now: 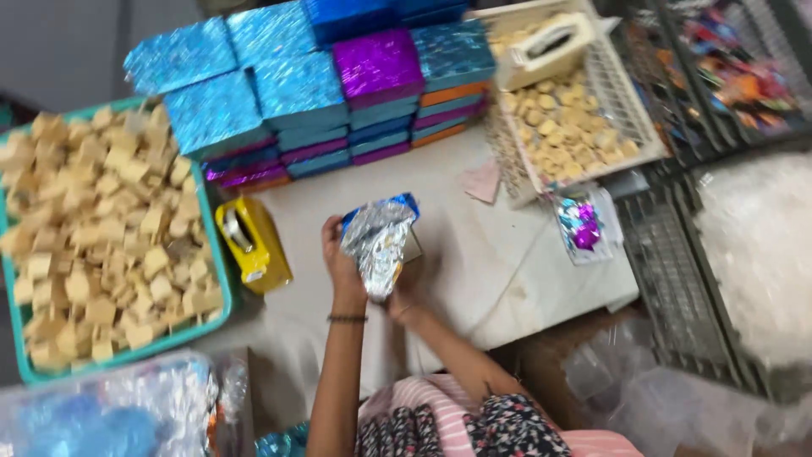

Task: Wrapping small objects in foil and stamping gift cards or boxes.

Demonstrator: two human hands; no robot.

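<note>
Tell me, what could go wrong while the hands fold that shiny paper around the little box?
The silver foil sheet looks crumpled and loose between the left hand and right hand, so it might tear or wrap unevenly. The yellow tape dispenser sits near the left elbow's path; a nudge could push it into the green tray of tan blocks. The tall stacks of wrapped boxes behind could topple if bumped.

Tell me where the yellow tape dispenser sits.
The yellow tape dispenser lies on the white table, between the teal tray and the left hand.
</note>
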